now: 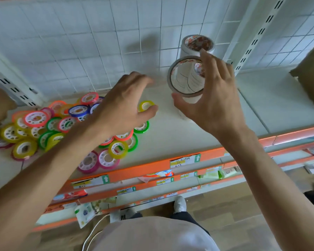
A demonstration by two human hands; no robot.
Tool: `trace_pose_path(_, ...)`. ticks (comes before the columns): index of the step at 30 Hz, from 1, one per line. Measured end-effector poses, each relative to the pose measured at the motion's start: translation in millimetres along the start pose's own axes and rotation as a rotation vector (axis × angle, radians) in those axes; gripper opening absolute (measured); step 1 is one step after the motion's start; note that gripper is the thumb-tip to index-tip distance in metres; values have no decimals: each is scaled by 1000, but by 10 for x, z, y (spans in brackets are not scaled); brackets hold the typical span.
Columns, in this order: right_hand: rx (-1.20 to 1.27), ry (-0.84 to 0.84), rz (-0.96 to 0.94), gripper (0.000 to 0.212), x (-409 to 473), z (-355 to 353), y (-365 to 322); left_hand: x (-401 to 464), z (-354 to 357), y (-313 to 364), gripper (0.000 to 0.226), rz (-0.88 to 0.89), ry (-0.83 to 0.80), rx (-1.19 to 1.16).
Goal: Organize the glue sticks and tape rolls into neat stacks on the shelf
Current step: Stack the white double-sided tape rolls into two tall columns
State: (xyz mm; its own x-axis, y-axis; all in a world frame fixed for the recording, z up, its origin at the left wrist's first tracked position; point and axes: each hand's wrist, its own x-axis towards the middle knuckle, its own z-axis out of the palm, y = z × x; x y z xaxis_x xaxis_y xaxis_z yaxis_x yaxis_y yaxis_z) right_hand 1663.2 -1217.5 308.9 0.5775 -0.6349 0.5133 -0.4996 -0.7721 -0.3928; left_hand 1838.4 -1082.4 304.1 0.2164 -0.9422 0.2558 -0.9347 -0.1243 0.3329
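Note:
Two stacks of wide white tape rolls stand on the white shelf [170, 131]. My right hand [214, 98] grips the top roll of the near stack [185, 78], thumb in front and fingers over its far rim. The far stack [196, 44] stands behind it against the grid wall. My left hand [123, 104] hovers over the shelf with relaxed fingers and holds nothing, just beside a small yellow tape roll [145, 105]. A loose heap of small coloured tape rolls [43, 127] lies left of it and under my forearm. No glue sticks show.
An orange price rail [152, 167] runs along the shelf's front edge, with lower shelves of packets beneath. A slotted white upright [257, 35] stands right of the stacks. A brown cardboard box [310, 77] sits at the far right. My shoe [179, 203] is on the floor.

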Motion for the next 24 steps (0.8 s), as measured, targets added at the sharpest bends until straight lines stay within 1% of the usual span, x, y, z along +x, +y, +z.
trace_pose_path(5, 33, -6, 125, 98, 237, -160, 370, 251, 101, 279, 58, 11, 12, -1)
trace_pose_path(8, 78, -65, 218, 103, 367, -148, 486, 354, 125, 368, 58, 0, 23, -11)
trace_pose_path(10, 104, -89, 247, 104, 433, -125, 537, 403, 130, 388, 56, -13, 26, -22)
trace_pose_path(19, 104, -136, 262, 105, 490, -87, 653, 423, 234, 386, 58, -67, -8, -16)
trace_pose_path(24, 113, -156, 265, 105, 505, -109, 682, 399, 304, 373, 65, -73, -29, -26)
